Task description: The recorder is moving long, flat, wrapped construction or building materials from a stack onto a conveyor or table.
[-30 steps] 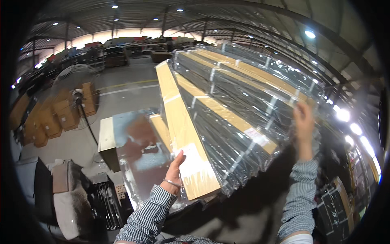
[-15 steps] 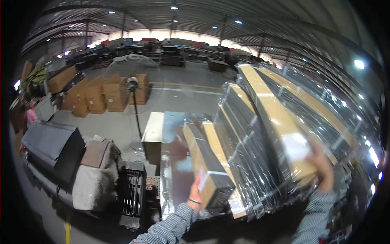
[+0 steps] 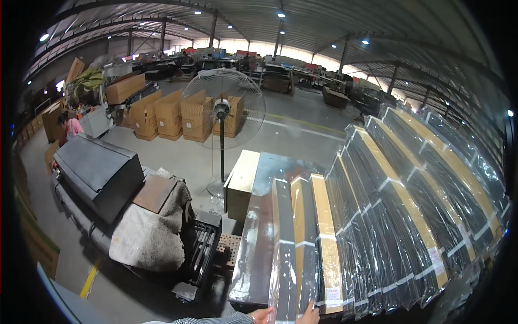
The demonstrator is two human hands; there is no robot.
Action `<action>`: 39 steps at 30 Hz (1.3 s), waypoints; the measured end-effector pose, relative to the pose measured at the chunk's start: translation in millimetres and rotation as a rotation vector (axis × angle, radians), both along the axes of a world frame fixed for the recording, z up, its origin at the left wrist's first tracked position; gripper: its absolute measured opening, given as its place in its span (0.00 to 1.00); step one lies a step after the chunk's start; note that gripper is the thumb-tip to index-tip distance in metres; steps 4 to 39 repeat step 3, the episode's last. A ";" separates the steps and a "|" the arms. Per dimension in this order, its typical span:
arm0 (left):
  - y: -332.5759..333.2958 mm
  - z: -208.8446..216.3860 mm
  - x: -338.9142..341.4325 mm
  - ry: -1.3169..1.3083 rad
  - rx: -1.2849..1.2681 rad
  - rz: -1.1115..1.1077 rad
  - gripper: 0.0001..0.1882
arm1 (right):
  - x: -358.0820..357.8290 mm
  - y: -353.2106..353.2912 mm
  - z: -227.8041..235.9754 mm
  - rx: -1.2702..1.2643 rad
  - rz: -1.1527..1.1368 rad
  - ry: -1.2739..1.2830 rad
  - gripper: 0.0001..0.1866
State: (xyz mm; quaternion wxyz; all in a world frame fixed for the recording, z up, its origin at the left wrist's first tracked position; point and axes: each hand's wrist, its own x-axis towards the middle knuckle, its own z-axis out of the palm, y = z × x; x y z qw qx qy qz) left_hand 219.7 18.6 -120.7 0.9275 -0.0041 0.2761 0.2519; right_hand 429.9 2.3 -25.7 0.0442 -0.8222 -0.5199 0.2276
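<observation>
At the near edge of the table, my left hand (image 3: 263, 315) presses against the left side of the leftmost plastic-wrapped bundle (image 3: 283, 243), a long narrow dark one bound with white straps. My right hand (image 3: 309, 314) is at the near end of the wrapped bundle (image 3: 306, 259) beside it, fingers closed against its end. The two bundles stand between my hands; parts of the fingers are hidden behind the wrap and the picture's lower edge. A tan-edged bundle (image 3: 326, 237) with a white label stands to their right, in a leaning row of similar wrapped bundles (image 3: 388, 216).
The dark shiny tabletop (image 3: 253, 248) shows left of the bundles, with a pale box (image 3: 243, 170) beyond it. A roller stand (image 3: 202, 245), a draped cloth (image 3: 148, 232) and a dark metal housing (image 3: 100, 167) sit left. A pedestal fan (image 3: 221, 110) stands before cartons (image 3: 170, 116).
My right hand has left the tall labelled bundle at the right and come down beside my left hand. The leftmost bundle, tilted before, now stands in line with the row. The view has turned left.
</observation>
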 end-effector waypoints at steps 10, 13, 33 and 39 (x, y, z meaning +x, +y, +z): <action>-53.0 -1.2 2.1 0.447 -0.139 -0.374 0.26 | 0.6 -89.7 0.9 0.077 0.252 -0.271 0.50; -53.0 -1.2 2.1 0.447 -0.139 -0.374 0.26 | 0.6 -89.7 0.9 0.077 0.252 -0.271 0.50; -53.0 -1.2 2.1 0.447 -0.139 -0.374 0.26 | 0.6 -89.7 0.9 0.077 0.252 -0.271 0.50; -53.0 -1.2 2.1 0.447 -0.139 -0.374 0.26 | 0.6 -89.7 0.9 0.077 0.252 -0.271 0.50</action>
